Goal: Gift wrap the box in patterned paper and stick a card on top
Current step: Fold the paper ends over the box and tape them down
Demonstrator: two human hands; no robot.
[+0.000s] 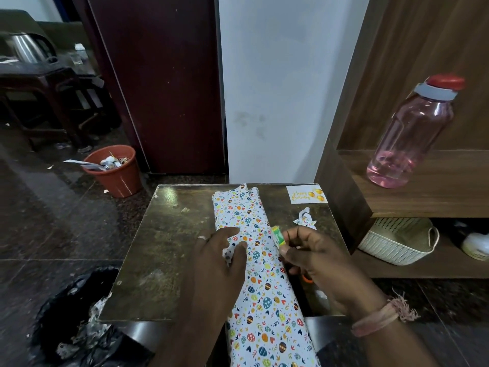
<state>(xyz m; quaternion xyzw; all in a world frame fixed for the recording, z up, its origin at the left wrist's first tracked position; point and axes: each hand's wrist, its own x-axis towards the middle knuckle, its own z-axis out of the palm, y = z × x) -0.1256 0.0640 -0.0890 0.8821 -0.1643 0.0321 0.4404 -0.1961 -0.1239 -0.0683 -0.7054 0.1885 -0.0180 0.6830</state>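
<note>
the box itself is fully hidden under the patterned paper [260,263], a long white wrap printed with coloured eggs, its near end cut off by the frame. left hand [219,256] pinches a crumpled fold of the paper at its left edge; right hand [315,256] has its fingers [287,241] pinching a small green glue stick [277,235] just beside the wrap. an orange thing under that hand is hard to make out. the birthday card [306,194] lies flat at the worn dark surface's [158,260] far right corner, a paper scrap [304,219] near it
</note>
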